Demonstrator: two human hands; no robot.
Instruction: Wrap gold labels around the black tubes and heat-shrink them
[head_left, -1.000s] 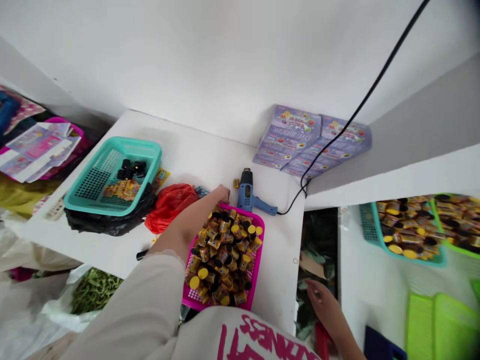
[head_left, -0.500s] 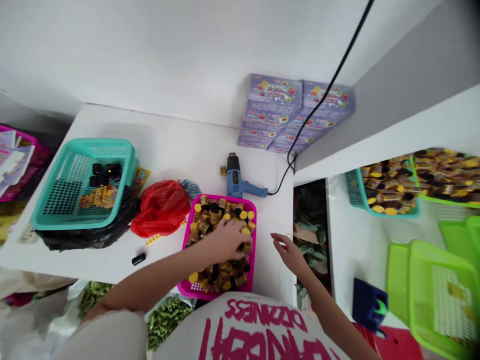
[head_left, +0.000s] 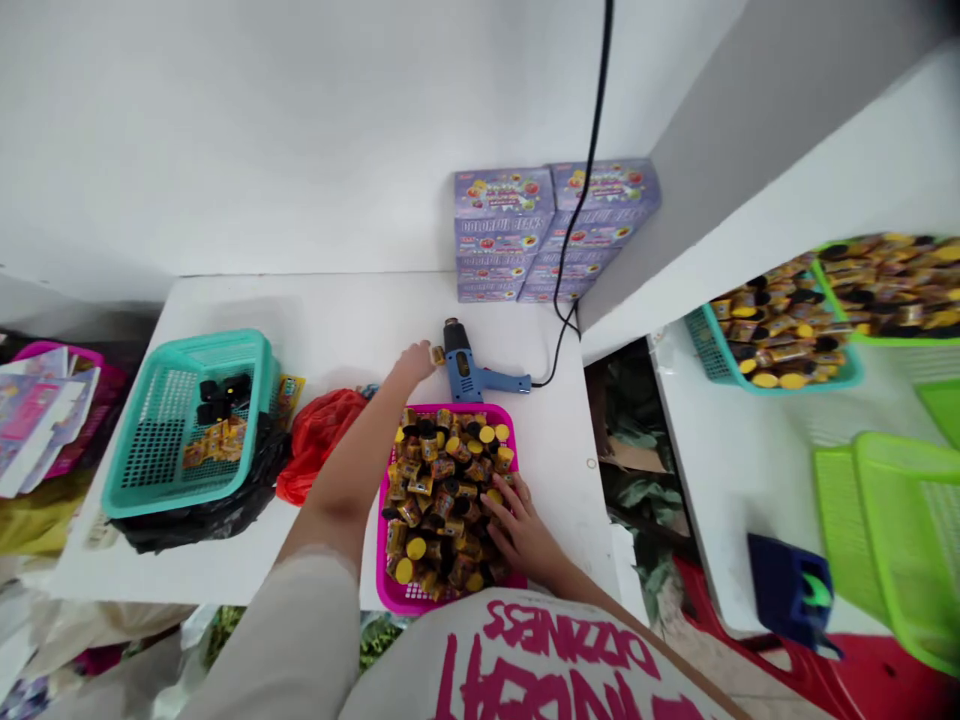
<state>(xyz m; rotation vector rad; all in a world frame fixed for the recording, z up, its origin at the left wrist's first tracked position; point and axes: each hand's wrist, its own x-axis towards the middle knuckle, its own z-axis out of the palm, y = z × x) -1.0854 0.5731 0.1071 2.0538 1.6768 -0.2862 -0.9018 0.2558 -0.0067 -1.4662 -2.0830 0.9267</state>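
A pink basket [head_left: 393, 594] heaped with several small yellow-and-black bottles [head_left: 442, 480] sits on the white table [head_left: 337, 310] right in front of me. My left hand [head_left: 412, 358] reaches past the basket to a small bottle [head_left: 437, 354] lying beside the blue heat gun [head_left: 469, 372]; its fingers are closing round that bottle. My right hand [head_left: 525, 530] rests on the bottles at the basket's right side with fingers spread.
A teal basket [head_left: 142, 470] with a few caps and labels stands at the left on a black bag [head_left: 187, 515], beside a red bag [head_left: 319, 440]. Purple boxes [head_left: 517, 225] are stacked at the wall. To the right are more filled baskets [head_left: 780, 330] and empty green baskets [head_left: 892, 540].
My left hand left the bottle heap and reached forward to the bottle by the heat gun. My right hand came in from the right and settled on the bottles.
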